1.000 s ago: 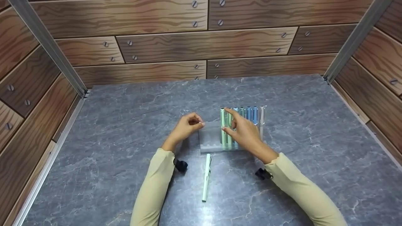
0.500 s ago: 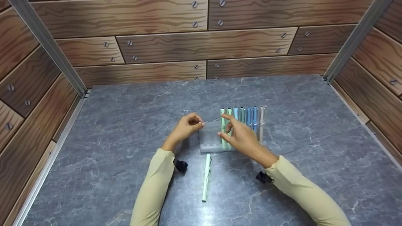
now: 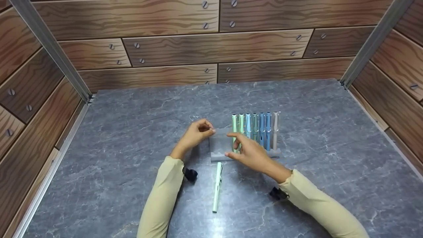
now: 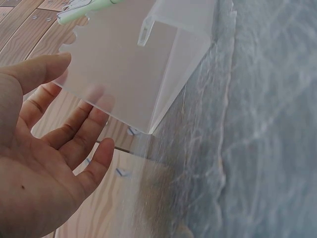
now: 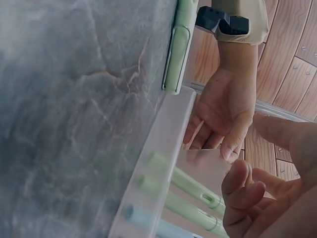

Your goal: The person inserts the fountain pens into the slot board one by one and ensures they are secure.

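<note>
A frosted clear pen stand (image 3: 220, 144) is on the table, its left part bare. My left hand (image 3: 197, 133) pinches the stand's upper left corner between thumb and index finger; the left wrist view shows the other fingers spread by the panel (image 4: 119, 64). Several pens stand upright in its right part, from a light green pen (image 3: 234, 119) through a light blue pen (image 3: 248, 121) to a grey pen (image 3: 275, 129). My right hand (image 3: 250, 151) hovers before the stand, thumb and index finger apart, holding nothing. A mint green pen (image 3: 216, 188) lies on the table in front.
The grey marbled table (image 3: 132, 138) stretches around the stand. Wood-patterned walls (image 3: 172, 49) enclose the back and sides, with metal posts (image 3: 53, 53) at the corners. Black wrist cameras (image 3: 190, 174) sit at both cuffs.
My right hand has moved down and slightly left, away from the pen tops toward the stand's lower front. The left hand, the stand and the lying pen have stayed in place.
</note>
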